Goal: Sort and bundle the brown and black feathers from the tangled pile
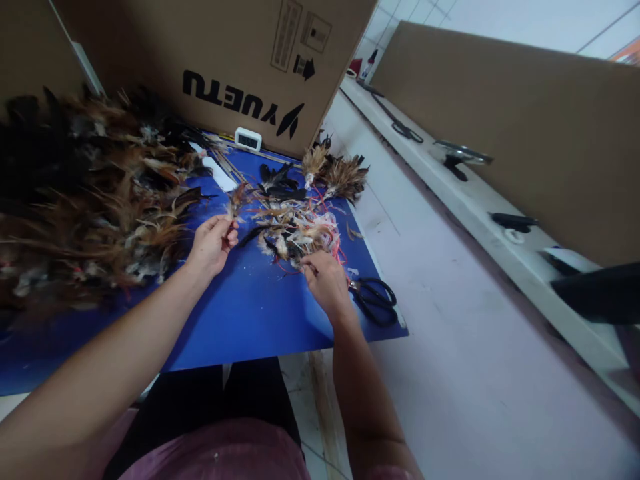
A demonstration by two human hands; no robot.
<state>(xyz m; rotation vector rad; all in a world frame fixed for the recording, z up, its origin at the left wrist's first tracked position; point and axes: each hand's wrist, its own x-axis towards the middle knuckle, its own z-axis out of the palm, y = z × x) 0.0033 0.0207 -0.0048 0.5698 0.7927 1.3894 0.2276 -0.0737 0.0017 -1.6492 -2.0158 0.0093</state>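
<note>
Pinched between the thumb and fingers of my left hand (214,243) is a small brown feather tuft (237,202), its tips pointing up and away. My right hand (326,280) is closed at the near edge of a loose feather pile (295,230), where pale, brown and black feathers mix with pink-red strings. Whatever its fingertips grip is too small to make out. Black-handled scissors (375,300) lie just right of that hand, on the blue tabletop (240,320). Behind the pile rest a black feather bunch (280,180) and tied brown feather bunches (345,175).
A big heap of brown and black feathers (100,227) covers the table's left side. At the back stand a cardboard box (225,40) and a small white digital clock (248,139). A white ledge (480,207) on the right bears scissors (406,131) and other tools.
</note>
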